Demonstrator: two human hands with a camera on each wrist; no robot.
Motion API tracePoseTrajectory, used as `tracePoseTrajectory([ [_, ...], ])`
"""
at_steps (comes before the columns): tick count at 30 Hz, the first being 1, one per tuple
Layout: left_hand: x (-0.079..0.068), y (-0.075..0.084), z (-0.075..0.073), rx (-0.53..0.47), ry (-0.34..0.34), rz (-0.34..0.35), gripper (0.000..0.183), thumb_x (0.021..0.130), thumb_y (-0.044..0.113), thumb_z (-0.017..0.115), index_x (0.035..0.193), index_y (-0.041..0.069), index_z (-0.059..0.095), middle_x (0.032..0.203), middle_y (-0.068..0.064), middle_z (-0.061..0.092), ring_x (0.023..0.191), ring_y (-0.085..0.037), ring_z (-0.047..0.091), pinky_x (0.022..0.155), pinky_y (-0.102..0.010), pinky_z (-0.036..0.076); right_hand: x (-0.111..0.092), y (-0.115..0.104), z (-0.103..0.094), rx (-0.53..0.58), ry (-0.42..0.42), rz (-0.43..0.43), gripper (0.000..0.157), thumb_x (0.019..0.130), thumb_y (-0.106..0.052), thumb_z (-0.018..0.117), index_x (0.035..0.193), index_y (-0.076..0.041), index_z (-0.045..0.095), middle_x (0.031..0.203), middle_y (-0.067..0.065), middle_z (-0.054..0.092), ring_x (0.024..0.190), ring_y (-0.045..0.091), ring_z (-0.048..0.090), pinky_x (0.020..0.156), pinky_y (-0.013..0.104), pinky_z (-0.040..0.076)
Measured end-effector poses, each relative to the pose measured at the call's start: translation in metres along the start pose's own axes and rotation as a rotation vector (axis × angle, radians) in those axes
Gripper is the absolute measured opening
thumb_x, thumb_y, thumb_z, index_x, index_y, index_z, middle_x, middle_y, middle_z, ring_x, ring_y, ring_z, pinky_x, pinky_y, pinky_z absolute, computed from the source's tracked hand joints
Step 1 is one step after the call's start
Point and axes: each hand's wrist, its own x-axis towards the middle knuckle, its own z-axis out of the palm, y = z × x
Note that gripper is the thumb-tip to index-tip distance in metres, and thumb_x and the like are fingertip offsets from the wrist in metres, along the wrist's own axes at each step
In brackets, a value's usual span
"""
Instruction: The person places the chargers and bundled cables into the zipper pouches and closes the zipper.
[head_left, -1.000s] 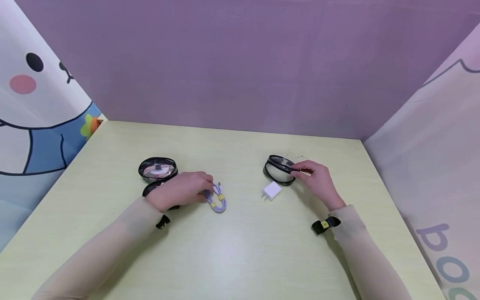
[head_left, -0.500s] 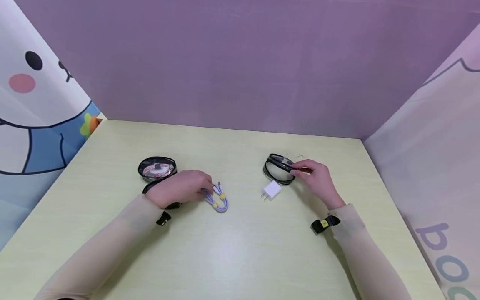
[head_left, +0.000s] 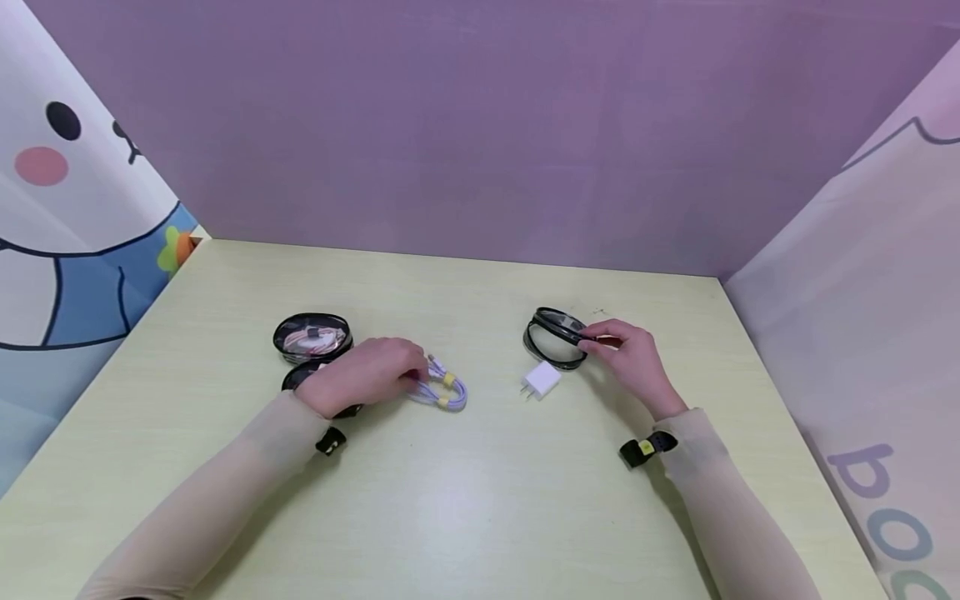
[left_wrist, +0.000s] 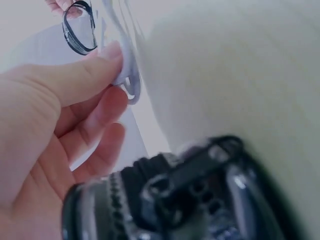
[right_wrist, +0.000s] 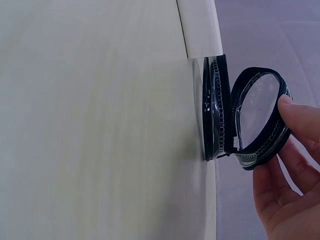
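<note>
Lilac cable (head_left: pixel 460 393) in left fingers (left_wrist: pixel 114 101); right fingers (right_wrist: pixel 270 195) grip clear pouch (right_wrist: pixel 221 107).

The head camera looks forward and down across the worktop (head_left: pixel 480 500), far enough back to show the left hand (head_left: pixel 367 375), the right hand (head_left: pixel 630 362) and the purple wall (head_left: pixel 480 125). Close in, the left wrist camera looks along its hand toward the fingertips; the right wrist camera, also close, sees the worktop turned sideways. Head and left wrist share the cable (head_left: pixel 461 390); all three share the open case (right_wrist: pixel 220 107).
</note>
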Motion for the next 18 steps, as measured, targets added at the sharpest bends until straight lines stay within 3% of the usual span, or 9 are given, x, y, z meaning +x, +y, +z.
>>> tracePoseTrajectory([
  [9,0.016,-0.001,-0.008,-0.033,0.147,0.056,0.012,0.088,0.009,0.076,0.097,0.016,0.076,0.094,0.008,0.063,0.083,-0.008,0.059,0.075,-0.031,0.052,0.001,-0.002,0.000,-0.011,0.007,0.029,0.018,0.088,-0.008,0.077,0.105,-0.004,0.075,0.112,0.012,0.070,0.100,0.029,0.070,0.076,0.020,0.055],
  [18,0.053,0.004,-0.004,-0.166,0.224,0.073,0.011,0.090,0.007,0.073,0.100,0.012,0.077,0.096,0.005,0.065,0.086,-0.009,0.060,0.079,-0.029,0.050,0.003,-0.002,0.003,-0.020,0.024,-0.034,0.017,0.087,-0.005,0.077,0.103,-0.002,0.075,0.108,0.012,0.071,0.101,0.029,0.068,0.079,0.018,0.054],
])
